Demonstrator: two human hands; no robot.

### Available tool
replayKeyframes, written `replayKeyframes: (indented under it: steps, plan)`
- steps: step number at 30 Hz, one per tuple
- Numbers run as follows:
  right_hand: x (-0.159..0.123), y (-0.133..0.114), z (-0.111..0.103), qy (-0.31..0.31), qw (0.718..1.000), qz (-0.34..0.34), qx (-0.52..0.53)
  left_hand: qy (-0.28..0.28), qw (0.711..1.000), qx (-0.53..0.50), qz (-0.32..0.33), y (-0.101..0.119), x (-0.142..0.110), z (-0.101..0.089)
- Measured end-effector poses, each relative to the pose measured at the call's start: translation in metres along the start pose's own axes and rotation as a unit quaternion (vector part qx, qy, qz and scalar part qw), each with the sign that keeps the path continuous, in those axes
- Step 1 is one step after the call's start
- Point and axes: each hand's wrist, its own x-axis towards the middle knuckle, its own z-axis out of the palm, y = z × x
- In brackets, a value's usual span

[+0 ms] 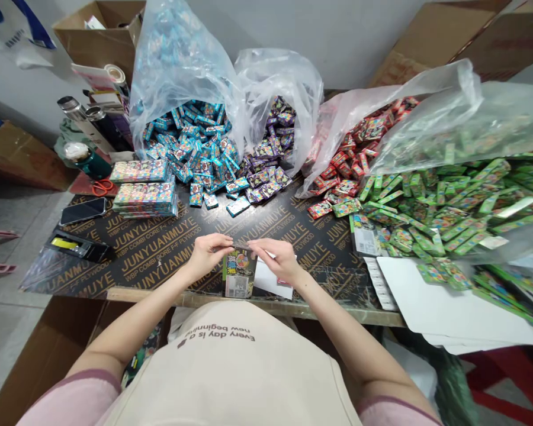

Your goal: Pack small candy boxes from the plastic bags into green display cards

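Near the table's front edge, my left hand (211, 255) and my right hand (276, 258) face each other with fingertips pinched. Between them they hold a thin dark flat piece (240, 245), seen nearly edge-on; its kind is unclear. Just below the fingers is a black and green printed packet (238, 273) with a pale label panel. I cannot tell whether the held piece is joined to it. Beside the packet, partly under my right hand, lies a white sheet (266, 278) with a bit of red at its edge.
Clear plastic bags spill small blue boxes (199, 148), purple boxes (270, 160), red boxes (350, 148) and green boxes (448, 201) along the back. At left are stacked printed boxes (144, 198), a phone (83, 210), a tape dispenser (77, 245) and red-handled scissors (102, 187). White cards (453, 302) overhang the front right.
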Motion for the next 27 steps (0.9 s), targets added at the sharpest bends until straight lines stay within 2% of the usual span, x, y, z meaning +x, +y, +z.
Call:
replayKeyframes:
  steps: [3, 5, 7, 9, 11, 14, 16, 18, 19, 21, 22, 24, 25, 27]
  plan:
    - [-0.006, 0.002, -0.003, -0.029, 0.997, -0.052, -0.045, -0.005, 0.999, -0.026, -0.027, -0.005, 0.002, 0.001]
    - [0.001, 0.01, -0.005, -0.026, 0.998, -0.044, -0.036, 0.01, 0.996, -0.057, -0.066, -0.011, 0.002, 0.0]
    - [0.018, 0.026, -0.004, 0.017, 0.999, -0.017, -0.033, 0.048, 0.989, -0.08, -0.118, -0.02, 0.0, -0.005]
    - [0.042, 0.048, 0.001, 0.077, 0.994, 0.014, -0.083, 0.105, 0.975, -0.087, -0.176, -0.031, -0.007, -0.013]
    - [0.066, 0.071, 0.011, 0.095, 0.98, 0.04, -0.172, 0.174, 0.955, -0.09, -0.224, -0.042, -0.016, -0.025]
    - [0.093, 0.097, 0.033, 0.056, 0.948, 0.071, -0.305, 0.313, 0.907, -0.111, -0.26, -0.06, -0.032, -0.046]
    - [0.104, 0.104, 0.047, 0.039, 0.924, 0.081, -0.371, 0.409, 0.865, -0.121, -0.265, -0.07, -0.044, -0.059]
    - [0.108, 0.104, 0.056, 0.028, 0.912, 0.074, -0.402, 0.455, 0.839, -0.115, -0.276, -0.078, -0.056, -0.071]
    - [0.108, 0.103, 0.058, 0.021, 0.912, 0.065, -0.403, 0.449, 0.839, -0.098, -0.29, -0.08, -0.063, -0.076]
    - [0.105, 0.1, 0.055, 0.007, 0.92, 0.045, -0.388, 0.402, 0.861, -0.006, -0.313, -0.081, -0.075, -0.083]
    - [0.103, 0.099, 0.051, 0.002, 0.925, 0.035, -0.378, 0.374, 0.871, 0.07, -0.309, -0.079, -0.079, -0.085]
    - [0.1, 0.097, 0.043, -0.008, 0.931, 0.007, -0.365, 0.311, 0.884, 0.233, -0.258, -0.075, -0.08, -0.085]
    - [0.099, 0.097, 0.04, -0.017, 0.931, -0.009, -0.363, 0.256, 0.896, 0.289, -0.218, -0.072, -0.076, -0.083]
    - [0.1, 0.097, 0.038, -0.044, 0.926, -0.029, -0.374, 0.077, 0.931, 0.327, -0.143, -0.067, -0.061, -0.074]
